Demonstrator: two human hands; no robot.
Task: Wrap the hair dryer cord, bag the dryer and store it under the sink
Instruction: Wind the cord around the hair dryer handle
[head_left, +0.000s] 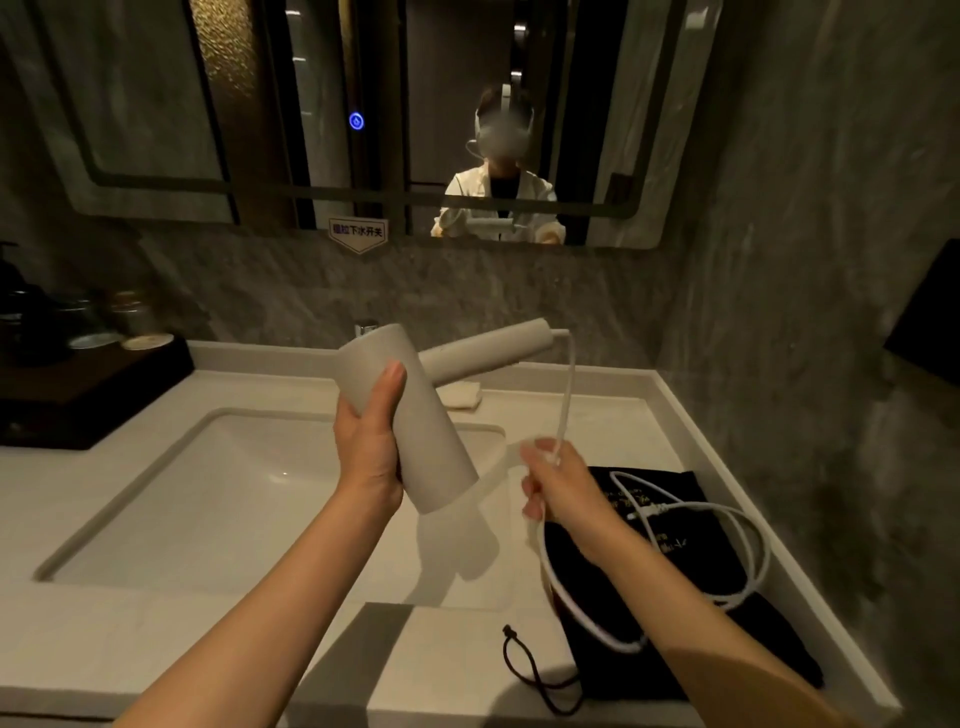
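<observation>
Left hand (371, 447) closed around the barrel of the matte off-white cylindrical hair dryer (410, 421), held up over the white rectangular sink basin (171, 483), handle pointing away toward the mirror. Right hand (558, 486) closed on the thin white power cord (566, 395) a little below where it leaves the handle end; the rest of the cord hangs slack in loose loops over the flat black fabric drawstring bag (670, 566) lying on the pale stone tabletop (457, 665), right of the basin.

Step in hand, as I judge it: starting the cord wrap. To do it well: keep the dryer steady, feed cord with light tension, lay even turns around the handle, avoid a sharp bend at the strain relief, and keep the loops from snagging the bag's black drawstring (524, 670).

Writing: small sign under the mirror (358, 231) has Chinese characters, about a pull-up drain switch. Bag print is too blurred to read. No brand visible on the dryer.
</observation>
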